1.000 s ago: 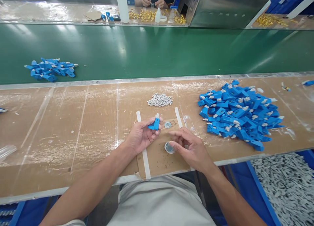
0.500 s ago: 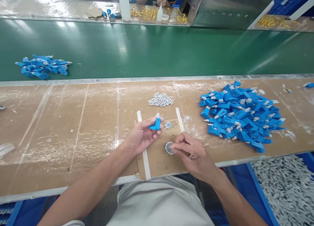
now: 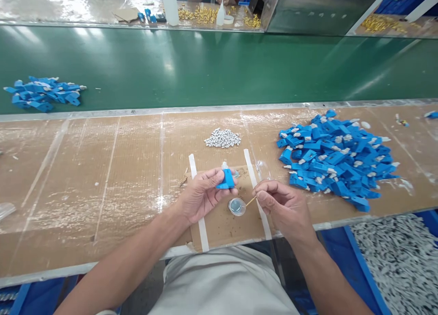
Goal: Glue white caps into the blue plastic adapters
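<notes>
Holding a blue piece between thumb and fingertips, the left hand has its fingers closed lightly on it, with the white tip rising beyond the fingers, away from the person's body. The piece's long axis seems to run roughly away from the body, though the fingers hide part of it. From the right hand, the piece lies leftward and slightly farther out; that hand's thumb and forefinger are pinched on a thin stick. The stick slants left and toward the body, its free end at the right rim of a small cup; whether it touches, I cannot tell. The cup sits between the two hands, just nearside of the left fingertips. Beyond those fingertips lies a small heap of pale bits; well right of the right fingers, a large blue pile.
</notes>
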Action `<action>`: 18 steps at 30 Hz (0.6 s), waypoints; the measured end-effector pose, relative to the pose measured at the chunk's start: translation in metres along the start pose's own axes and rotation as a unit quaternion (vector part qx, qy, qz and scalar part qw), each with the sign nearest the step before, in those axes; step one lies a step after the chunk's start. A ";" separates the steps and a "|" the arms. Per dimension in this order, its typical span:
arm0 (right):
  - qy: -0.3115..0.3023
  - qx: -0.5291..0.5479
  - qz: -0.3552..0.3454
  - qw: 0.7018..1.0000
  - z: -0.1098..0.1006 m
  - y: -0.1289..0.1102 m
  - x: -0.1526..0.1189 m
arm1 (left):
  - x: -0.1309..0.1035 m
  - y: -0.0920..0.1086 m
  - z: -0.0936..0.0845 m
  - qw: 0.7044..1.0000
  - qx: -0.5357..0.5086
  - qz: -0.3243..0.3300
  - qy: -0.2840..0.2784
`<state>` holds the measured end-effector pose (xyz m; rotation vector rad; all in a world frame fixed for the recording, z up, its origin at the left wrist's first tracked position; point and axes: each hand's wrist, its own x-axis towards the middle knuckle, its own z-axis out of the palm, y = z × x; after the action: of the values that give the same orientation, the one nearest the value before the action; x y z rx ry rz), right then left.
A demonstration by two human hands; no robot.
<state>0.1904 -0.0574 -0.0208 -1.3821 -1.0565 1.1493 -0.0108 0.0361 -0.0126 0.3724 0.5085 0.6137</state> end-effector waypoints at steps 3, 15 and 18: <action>0.011 -0.020 -0.007 1.000 0.004 0.001 0.001 | -0.005 -0.001 0.005 1.000 -0.001 -0.013 -0.020; 0.135 0.062 -0.089 0.985 0.002 -0.027 0.019 | -0.027 -0.013 0.013 0.995 -0.089 -0.052 -0.008; 0.151 0.014 -0.137 0.979 0.014 -0.041 0.015 | -0.026 -0.018 0.017 0.996 -0.069 -0.059 0.012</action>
<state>0.1784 -0.0359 0.0177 -1.2937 -0.9700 0.7233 -0.0120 0.0032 0.0018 0.2025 0.5038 0.5359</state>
